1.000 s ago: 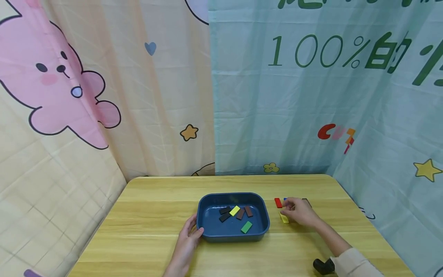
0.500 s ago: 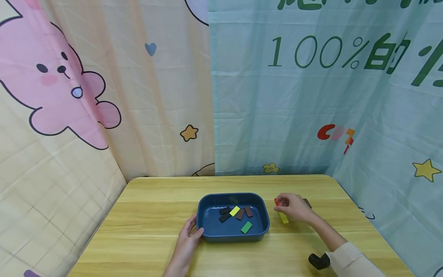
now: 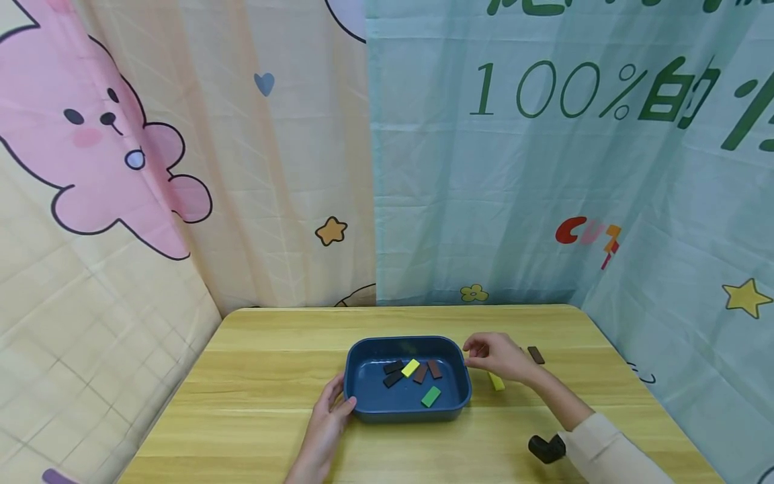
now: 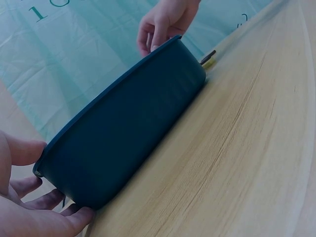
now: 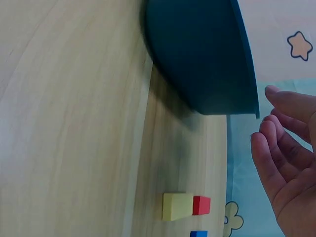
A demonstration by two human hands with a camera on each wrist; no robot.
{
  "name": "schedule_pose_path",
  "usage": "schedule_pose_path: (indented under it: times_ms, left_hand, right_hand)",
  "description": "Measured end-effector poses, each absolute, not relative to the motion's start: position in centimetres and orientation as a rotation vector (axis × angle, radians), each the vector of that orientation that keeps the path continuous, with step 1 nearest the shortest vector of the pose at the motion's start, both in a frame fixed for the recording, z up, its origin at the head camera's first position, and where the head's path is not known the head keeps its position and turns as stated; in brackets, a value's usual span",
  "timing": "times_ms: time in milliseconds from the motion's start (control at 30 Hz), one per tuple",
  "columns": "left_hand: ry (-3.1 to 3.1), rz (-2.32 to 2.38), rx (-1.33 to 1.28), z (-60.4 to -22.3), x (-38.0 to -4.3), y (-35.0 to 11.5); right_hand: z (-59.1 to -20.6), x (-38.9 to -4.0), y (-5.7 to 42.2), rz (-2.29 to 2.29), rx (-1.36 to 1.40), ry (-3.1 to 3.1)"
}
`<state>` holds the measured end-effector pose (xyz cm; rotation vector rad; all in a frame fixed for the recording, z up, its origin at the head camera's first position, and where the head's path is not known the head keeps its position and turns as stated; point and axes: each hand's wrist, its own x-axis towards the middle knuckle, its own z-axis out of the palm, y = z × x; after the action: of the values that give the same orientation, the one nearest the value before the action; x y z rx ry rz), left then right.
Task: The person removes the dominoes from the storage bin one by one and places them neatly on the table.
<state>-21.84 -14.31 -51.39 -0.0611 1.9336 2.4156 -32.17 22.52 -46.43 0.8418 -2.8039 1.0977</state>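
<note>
A dark blue plastic box [image 3: 408,415] stands on the table and holds several small flat rectangular blocks: black ones, brown ones [image 3: 434,370], a yellow one [image 3: 410,368] and a green one [image 3: 431,396]. My left hand [image 3: 326,420] grips the box's left end, thumb at the rim and fingers against the wall below. Just off the right rim hovers my right hand [image 3: 502,356], its fingers loosely bent. In the right wrist view nothing shows between its thumb and fingers. Beneath it lie a yellow block [image 5: 177,206], a red block [image 5: 201,205] and a blue block [image 5: 199,233].
A brown block [image 3: 535,355] lies on the table [image 3: 242,403] right of the right hand. A black device [image 3: 547,449] sits at the right wrist by the sleeve. Printed curtains [image 3: 471,202] hang behind the table and along its sides.
My right hand has moved left, from above the loose blocks to beside the box's right rim. The left hand and the box have stayed put.
</note>
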Motion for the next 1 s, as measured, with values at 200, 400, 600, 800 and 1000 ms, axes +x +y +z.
schedule_pose_path:
  times_ms: [200,400,600,800,1000]
  left_hand:
    - [1.941,2.412,-0.074,-51.4,-21.8,-14.5]
    - [1.938,2.410,-0.079,-51.5,-21.8,-14.7]
    - [1.937,2.402,-0.085,-51.4,-21.9,-14.7]
    - [1.938,2.398,-0.110,-51.4,-21.9,-14.6]
    - [1.929,2.404,-0.096,-51.3,-21.8,-14.6]
  right_hand:
    - [-45.5,-32.7,21.1,1.100,0.973,-2.809]
    - [-44.5,-33.4,19.3,1.062,1.081,-2.816]
    - [-44.3,-34.0,17.4,1.069,1.226,-2.836]
    - [-44.9,-34.5,16.0,1.057,1.385,-2.881]
    - [-45.0,-34.7,14.8,0.995,1.463,-2.962]
